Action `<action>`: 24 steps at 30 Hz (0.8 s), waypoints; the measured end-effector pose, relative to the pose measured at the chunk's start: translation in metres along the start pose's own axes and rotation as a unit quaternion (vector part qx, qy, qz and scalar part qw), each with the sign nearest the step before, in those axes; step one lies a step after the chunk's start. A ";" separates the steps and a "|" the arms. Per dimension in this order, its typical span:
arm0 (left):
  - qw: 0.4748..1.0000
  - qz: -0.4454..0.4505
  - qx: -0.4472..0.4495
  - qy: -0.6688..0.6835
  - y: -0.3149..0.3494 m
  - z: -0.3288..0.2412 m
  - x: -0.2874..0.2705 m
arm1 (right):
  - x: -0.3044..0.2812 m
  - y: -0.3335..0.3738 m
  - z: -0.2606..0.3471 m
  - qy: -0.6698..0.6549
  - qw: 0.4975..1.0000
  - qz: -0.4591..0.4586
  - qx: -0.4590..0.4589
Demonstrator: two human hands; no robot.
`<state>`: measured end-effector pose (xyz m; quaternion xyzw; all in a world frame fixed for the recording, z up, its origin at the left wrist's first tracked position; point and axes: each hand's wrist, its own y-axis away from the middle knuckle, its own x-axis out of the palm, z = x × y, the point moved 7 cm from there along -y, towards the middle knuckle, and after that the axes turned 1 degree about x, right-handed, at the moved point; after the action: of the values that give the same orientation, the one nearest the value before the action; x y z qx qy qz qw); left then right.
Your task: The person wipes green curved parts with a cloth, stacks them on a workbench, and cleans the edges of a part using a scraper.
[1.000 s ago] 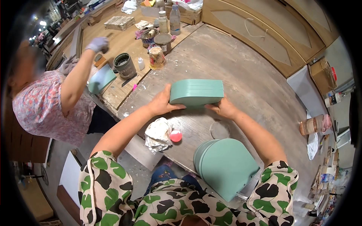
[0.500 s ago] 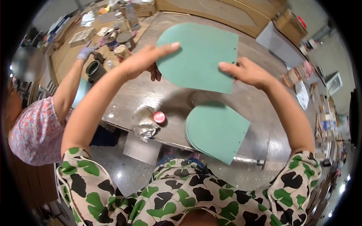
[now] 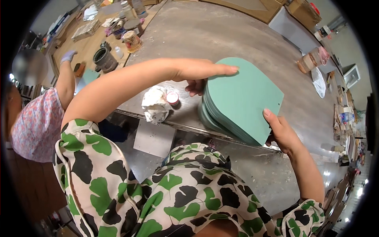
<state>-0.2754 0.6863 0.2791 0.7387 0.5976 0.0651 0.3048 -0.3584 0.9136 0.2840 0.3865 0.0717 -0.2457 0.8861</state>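
Note:
A thick stack of pale green panels (image 3: pixel 244 98), each rounded at one end and square at the other, sits at the table's near edge. My left hand (image 3: pixel 201 73) grips the rounded end of the upper panels, thumb on top and fingers curled below the edge. At the square end, my right hand (image 3: pixel 281 132) pinches a corner, its thumb on the top face. How many panels I hold is hidden. Just left of the stack are a small jar with a red rim (image 3: pixel 172 98) and a crumpled silvery wrapping (image 3: pixel 156 104).
The brown table (image 3: pixel 189 35) stretches away from me. Left, a wooden board (image 3: pixel 89 45) carries a dark mug (image 3: pixel 104 59), a tin can (image 3: pixel 131 41) and bottles. A co-worker's gloved hand (image 3: pixel 68 55) is beside it. At right lie a clear jar (image 3: pixel 312 60) and a white bag (image 3: pixel 318 83).
Both hands have brought the green panels from farther out down toward me, onto the stack at the near edge. The co-worker's gloved hand has drawn left.

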 end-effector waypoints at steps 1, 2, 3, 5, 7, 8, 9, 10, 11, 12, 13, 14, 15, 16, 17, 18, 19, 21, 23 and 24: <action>1.000 0.000 -0.007 -0.005 0.002 0.003 0.003 | 0.002 0.000 -0.003 0.005 1.000 0.003 -0.003; 1.000 0.000 -0.014 -0.009 0.003 0.008 0.007 | 0.003 -0.002 -0.005 0.012 1.000 0.002 -0.012; 1.000 -0.007 -0.018 -0.004 0.004 0.012 0.008 | 0.005 -0.004 -0.005 0.022 1.000 0.000 -0.019; 1.000 -0.013 -0.008 -0.004 0.005 0.019 0.009 | 0.007 -0.005 -0.004 0.043 0.999 -0.009 -0.032; 1.000 -0.013 -0.009 -0.009 0.010 0.017 0.010 | 0.006 -0.006 -0.001 0.067 0.996 -0.026 -0.049; 1.000 -0.024 -0.004 -0.009 0.011 0.018 0.011 | 0.005 -0.008 -0.002 0.071 0.996 -0.026 -0.051; 0.999 -0.034 -0.001 -0.008 0.011 0.018 0.012 | 0.005 -0.010 -0.005 0.075 0.995 -0.025 -0.052; 0.999 -0.043 0.003 -0.006 0.011 0.019 0.012 | 0.005 -0.011 -0.007 0.080 0.995 -0.023 -0.053; 0.999 -0.033 0.007 -0.016 0.007 0.021 0.012 | 0.004 -0.010 -0.007 0.086 0.994 -0.029 -0.056; 0.999 -0.033 0.011 -0.020 0.003 0.024 0.011 | 0.004 -0.009 -0.006 0.092 0.993 -0.033 -0.059; 0.999 -0.032 0.016 -0.024 -0.002 0.026 0.011 | 0.003 -0.009 -0.005 0.098 0.993 -0.037 -0.062; 0.999 -0.032 0.020 -0.028 -0.006 0.029 0.010 | 0.001 -0.009 -0.006 0.097 0.993 -0.036 -0.058; 0.998 -0.035 0.024 -0.039 -0.003 0.026 0.010 | -0.002 -0.012 -0.008 0.095 0.993 -0.033 -0.054; 0.998 -0.044 0.022 -0.036 -0.001 0.024 0.009 | -0.004 -0.014 -0.010 0.093 0.994 -0.030 -0.050; 0.998 -0.052 0.019 -0.033 0.001 0.023 0.008 | -0.003 -0.013 -0.008 0.083 0.993 -0.055 -0.057; 0.997 -0.066 0.015 -0.027 0.006 0.026 0.005 | 0.001 -0.011 -0.003 0.077 0.992 -0.076 -0.066; 0.995 -0.092 0.026 -0.028 0.007 0.027 -0.001 | 0.001 -0.005 -0.002 0.072 0.989 -0.104 -0.072; 0.987 -0.150 0.047 -0.029 0.012 0.032 -0.014 | -0.011 -0.015 -0.033 -0.013 0.990 -0.059 -0.127; 0.962 -0.204 0.151 0.102 0.009 0.039 -0.014 | -0.015 -0.009 -0.055 -0.143 0.972 -0.073 -0.172; 0.935 -0.239 0.200 0.170 0.009 0.048 -0.012 | -0.016 -0.011 -0.067 -0.207 0.954 -0.091 -0.199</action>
<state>-0.2496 0.6562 0.2485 0.5980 0.7998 -0.0058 0.0515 -0.3736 0.9623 0.2356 0.1347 -0.0308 -0.3805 0.9144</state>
